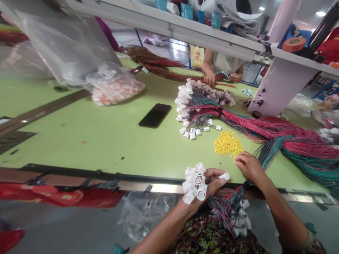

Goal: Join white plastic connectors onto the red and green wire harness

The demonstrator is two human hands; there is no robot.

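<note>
My left hand (pixel 210 183) is closed round a cluster of white plug connectors (pixel 195 182) at the near table edge, with one more connector (pixel 225 176) pinched at its fingertips. Their red, green and blue wires (pixel 227 204) hang down into my lap. My right hand (pixel 249 165) rests on the green table (pixel 106 141), fingers pinched at the near edge of a small pile of yellow seals (pixel 227 144). What the fingertips hold is too small to make out.
A large bundle of red and green wires (pixel 278 134) with white connectors (pixel 190 98) lies across the table's right. A black phone (pixel 155 115) lies mid-table, a bag of pale parts (pixel 116 90) beyond it. Across the table another person's hands (pixel 212 77) work on wires. A shelf (pixel 185 30) hangs overhead.
</note>
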